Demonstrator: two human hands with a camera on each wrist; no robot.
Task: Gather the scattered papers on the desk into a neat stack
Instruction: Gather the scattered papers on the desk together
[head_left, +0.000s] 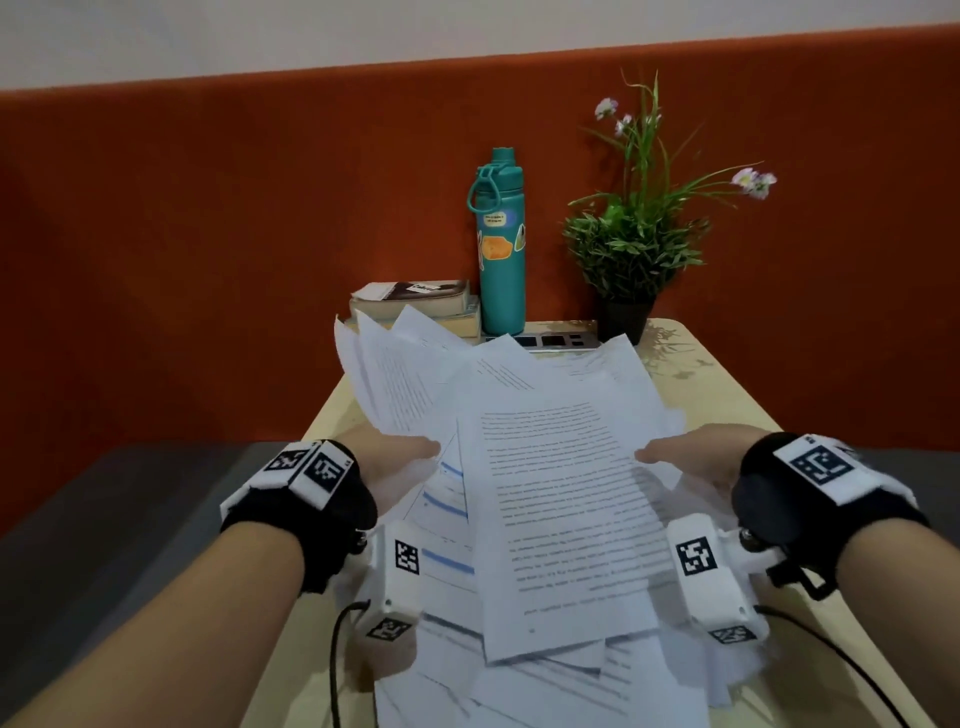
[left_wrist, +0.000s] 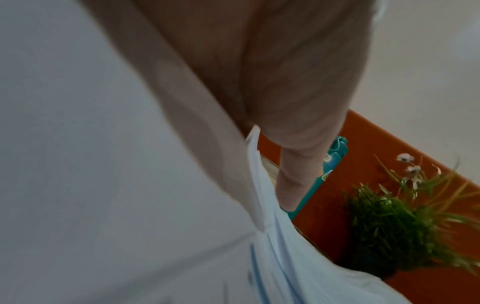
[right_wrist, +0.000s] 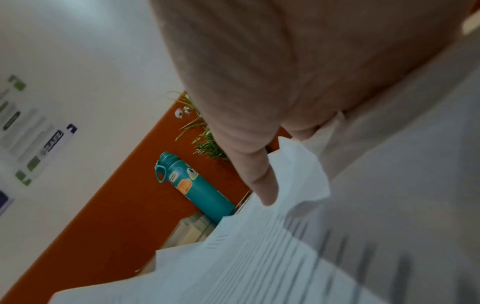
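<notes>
A loose, fanned bundle of printed white papers is held over the light wooden desk, its sheets skewed at different angles. My left hand grips the bundle's left edge, thumb on top and fingers hidden beneath. On the right edge my right hand grips the same way. In the left wrist view the thumb lies against the papers. In the right wrist view the thumb presses on the top printed sheet. More sheets lie under the bundle near the front edge.
At the back of the desk stand a teal water bottle, a potted plant, a small stack of books and a silver socket panel. An orange partition closes off the far side. Cables trail from both wrists.
</notes>
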